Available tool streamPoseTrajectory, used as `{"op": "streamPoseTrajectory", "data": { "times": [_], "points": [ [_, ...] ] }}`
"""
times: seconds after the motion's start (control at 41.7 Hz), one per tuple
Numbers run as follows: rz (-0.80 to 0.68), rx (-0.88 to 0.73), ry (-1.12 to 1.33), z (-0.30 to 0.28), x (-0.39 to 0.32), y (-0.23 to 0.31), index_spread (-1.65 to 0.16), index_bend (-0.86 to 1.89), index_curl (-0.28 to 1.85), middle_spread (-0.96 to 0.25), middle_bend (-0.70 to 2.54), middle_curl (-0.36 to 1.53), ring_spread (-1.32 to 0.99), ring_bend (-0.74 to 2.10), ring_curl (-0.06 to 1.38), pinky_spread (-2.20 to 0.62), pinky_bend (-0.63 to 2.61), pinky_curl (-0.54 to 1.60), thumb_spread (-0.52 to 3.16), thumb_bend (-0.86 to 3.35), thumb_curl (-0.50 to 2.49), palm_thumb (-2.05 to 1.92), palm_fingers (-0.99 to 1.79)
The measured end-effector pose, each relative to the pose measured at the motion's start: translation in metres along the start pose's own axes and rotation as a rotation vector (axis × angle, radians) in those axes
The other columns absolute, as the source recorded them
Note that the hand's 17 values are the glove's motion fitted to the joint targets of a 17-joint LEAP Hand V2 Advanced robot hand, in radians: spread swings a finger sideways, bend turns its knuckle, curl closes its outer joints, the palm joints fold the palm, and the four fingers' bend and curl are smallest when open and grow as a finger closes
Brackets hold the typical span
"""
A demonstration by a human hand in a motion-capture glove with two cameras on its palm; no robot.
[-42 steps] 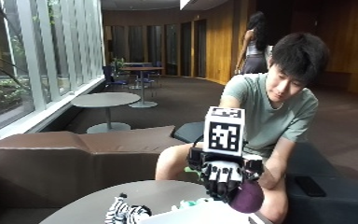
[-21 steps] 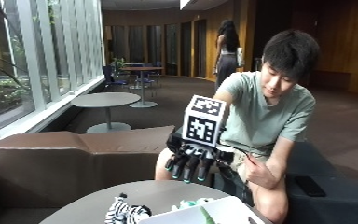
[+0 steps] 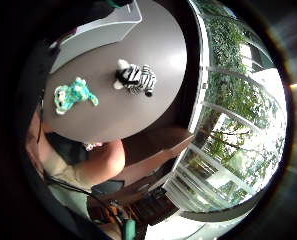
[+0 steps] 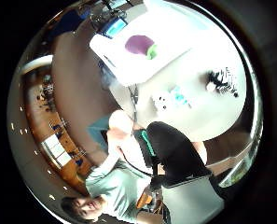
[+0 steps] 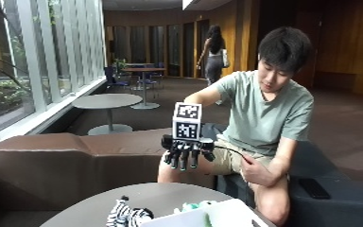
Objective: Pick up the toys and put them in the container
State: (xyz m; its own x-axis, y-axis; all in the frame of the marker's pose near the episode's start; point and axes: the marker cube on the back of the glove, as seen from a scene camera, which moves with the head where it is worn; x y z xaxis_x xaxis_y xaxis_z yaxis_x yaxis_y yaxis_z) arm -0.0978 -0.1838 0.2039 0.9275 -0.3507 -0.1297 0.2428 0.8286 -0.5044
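The gloved hand [image 5: 185, 153] hung above the round table [image 5: 99, 208], fingers relaxed and pointing down, holding nothing. A plush striped zebra [image 5: 129, 216] and a fuzzy teal toy [image 3: 73, 95] lay beside the white rectangular container [image 5: 225, 218].

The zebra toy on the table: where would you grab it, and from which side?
Probably round its striped body, from straight above. The zebra toy lies on the round table with bare tabletop all around it, apart from the teal toy and the white container. The gloved right hand hangs above the table, fingers pointing down, holding nothing.
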Motion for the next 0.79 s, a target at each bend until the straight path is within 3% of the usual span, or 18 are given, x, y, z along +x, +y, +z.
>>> {"op": "streamPoseTrajectory", "data": {
  "times": [0.264,0.624,0.792],
  "points": [
    [-0.067,-0.057,-0.054,0.136,-0.005,0.0,-0.18,0.05,0.19,-0.01,0.12,0.36,-0.03,0.33,0.27,0.0,0.77,0.35,1.24,-0.01,0.4,0.04,-0.27],
    [-0.154,-0.04,-0.101,0.247,-0.022,-0.045,-0.2,0.06,0.15,-0.05,0.09,0.27,-0.05,0.32,0.29,-0.01,0.8,0.36,1.26,0.01,0.39,0.19,-0.31],
    [-0.114,0.104,-0.092,0.253,-0.022,-0.063,-0.24,0.19,0.18,-0.15,0.26,0.31,-0.11,0.34,0.3,-0.05,0.78,0.35,1.25,0.01,0.39,0.25,0.09]
  ]
}}
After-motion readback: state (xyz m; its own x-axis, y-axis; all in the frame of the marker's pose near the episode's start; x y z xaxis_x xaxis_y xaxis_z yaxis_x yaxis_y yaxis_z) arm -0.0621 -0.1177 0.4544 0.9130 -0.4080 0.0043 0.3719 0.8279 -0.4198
